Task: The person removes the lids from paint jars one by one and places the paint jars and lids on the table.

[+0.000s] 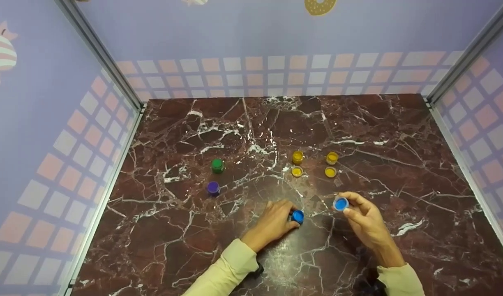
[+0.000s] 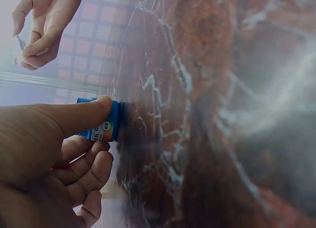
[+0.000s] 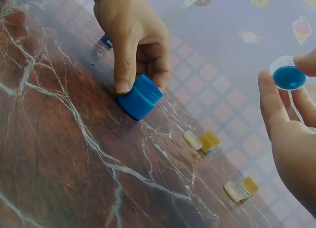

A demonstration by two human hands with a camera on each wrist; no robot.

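Observation:
My left hand (image 1: 276, 220) grips a small blue jar (image 1: 298, 216) between thumb and fingers, the jar resting on the table with blue showing at its top. In the left wrist view, the thumb lies across the labelled blue jar (image 2: 106, 122). To the right, my right hand (image 1: 368, 222) pinches a round lid (image 1: 341, 204) by its edge, its blue inside facing up. The right wrist view shows that clear-rimmed lid (image 3: 289, 77) held off the table, apart from the blue jar (image 3: 140, 97).
Two yellow jars (image 1: 297, 157) (image 1: 332, 158) stand farther back, each with a yellow-centred lid (image 1: 296, 171) (image 1: 330, 172) lying in front. A green jar (image 1: 217, 166) and a purple jar (image 1: 213, 188) are at the left. Patterned walls border the marbled table (image 1: 173, 255).

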